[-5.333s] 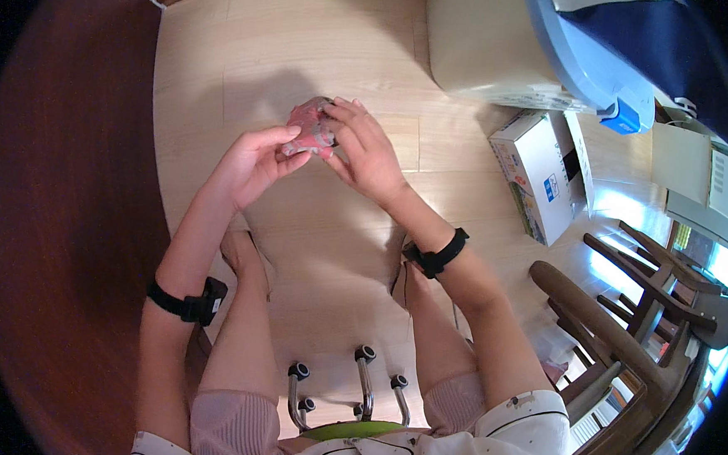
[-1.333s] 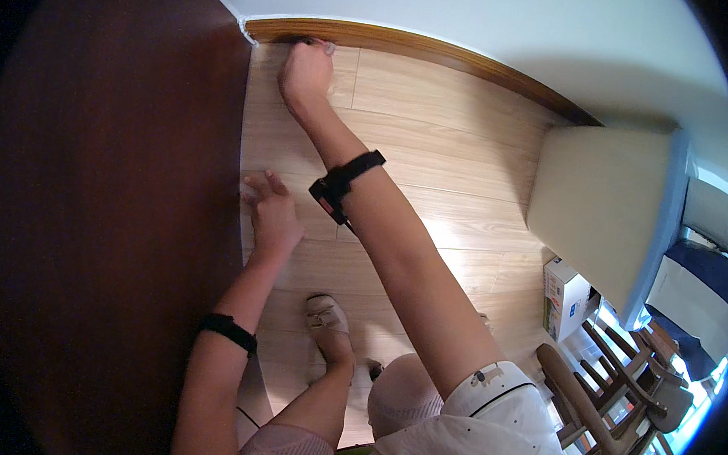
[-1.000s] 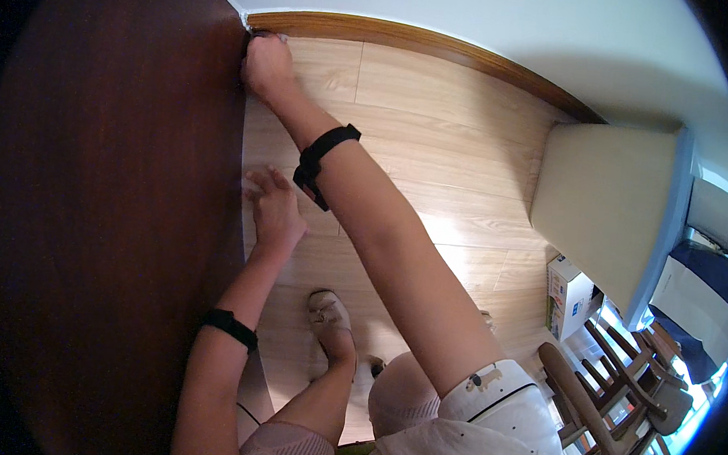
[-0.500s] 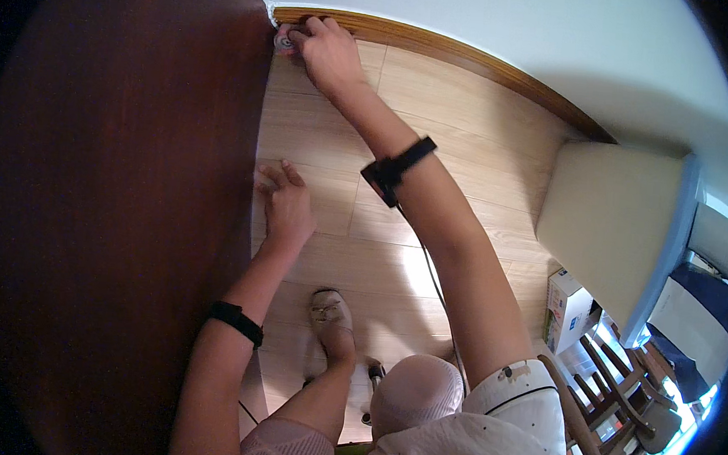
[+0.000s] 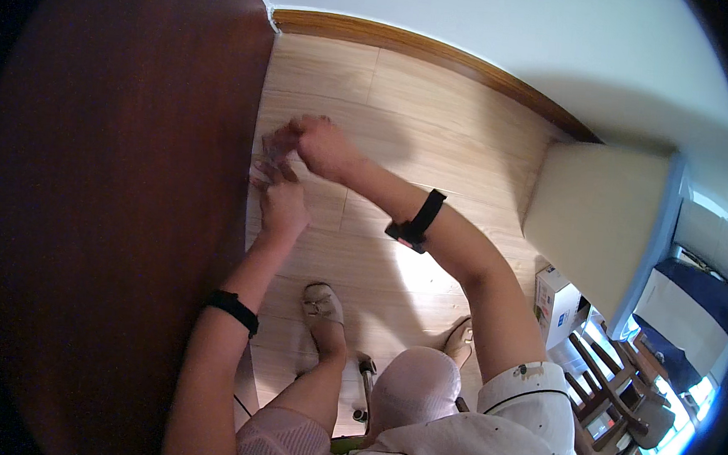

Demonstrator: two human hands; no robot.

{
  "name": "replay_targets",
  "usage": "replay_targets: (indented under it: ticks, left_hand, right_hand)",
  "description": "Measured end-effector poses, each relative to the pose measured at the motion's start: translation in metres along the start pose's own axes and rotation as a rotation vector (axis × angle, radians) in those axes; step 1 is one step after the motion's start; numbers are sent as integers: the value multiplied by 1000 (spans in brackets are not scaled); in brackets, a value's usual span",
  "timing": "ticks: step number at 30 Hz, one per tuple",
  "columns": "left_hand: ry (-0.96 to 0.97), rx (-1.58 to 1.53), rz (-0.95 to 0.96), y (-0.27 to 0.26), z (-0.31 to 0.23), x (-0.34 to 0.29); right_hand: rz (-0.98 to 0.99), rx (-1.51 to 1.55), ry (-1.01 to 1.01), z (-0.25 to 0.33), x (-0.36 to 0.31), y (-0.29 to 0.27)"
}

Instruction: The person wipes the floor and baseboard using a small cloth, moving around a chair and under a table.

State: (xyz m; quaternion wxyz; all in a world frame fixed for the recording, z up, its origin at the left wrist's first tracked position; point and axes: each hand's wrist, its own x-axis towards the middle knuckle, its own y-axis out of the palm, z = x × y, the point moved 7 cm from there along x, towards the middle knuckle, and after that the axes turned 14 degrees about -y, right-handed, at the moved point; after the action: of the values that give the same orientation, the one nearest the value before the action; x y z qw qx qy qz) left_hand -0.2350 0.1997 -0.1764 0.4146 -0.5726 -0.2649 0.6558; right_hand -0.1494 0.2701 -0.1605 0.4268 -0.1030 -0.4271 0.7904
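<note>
My right hand point(image 5: 325, 148) is closed around a small, pale see-through roll point(image 5: 279, 141) that looks like tape, though the fingers and blur hide part of it. Just below it, my left hand point(image 5: 284, 206) has its fingers stretched out and apart, tips at the edge of the tall dark-brown panel point(image 5: 124, 196). The two hands are close together, with the roll right above my left fingertips. Whether those fingertips touch the roll or a strip from it, I cannot tell.
A wooden skirting board point(image 5: 441, 55) runs along the white wall point(image 5: 518, 24) and meets the panel at a corner. At right stand a cream cabinet point(image 5: 593, 225) with a blue-grey edge, a white box point(image 5: 557, 304) and a wooden chair point(image 5: 616, 401). My feet are on the pale wood floor point(image 5: 371, 245).
My right hand has come back from the corner by the skirting board, bringing the roll down along the panel to my left hand. My left hand has hardly moved.
</note>
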Motion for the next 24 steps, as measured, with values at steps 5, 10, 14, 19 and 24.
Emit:
replay_targets:
  ticks: [5, 10, 14, 19, 24]
  left_hand:
    - [-29, 115, -32, -21, 8, -2]
    - [-51, 57, 34, -22, -2, -5]
    - [-67, 17, -40, -24, 13, -8]
    - [-59, -23, -69, -22, 8, -1]
    - [-100, 64, -15, -23, 10, -3]
  right_hand:
    - [-136, -538, 132, -69, 33, -89]
    - [-177, -529, 102, -78, -18, -59]
    - [-121, -242, -32, 27, -95, -31]
    - [36, -61, -71, 54, -165, -33]
    - [-145, -537, 113, -42, -76, -120]
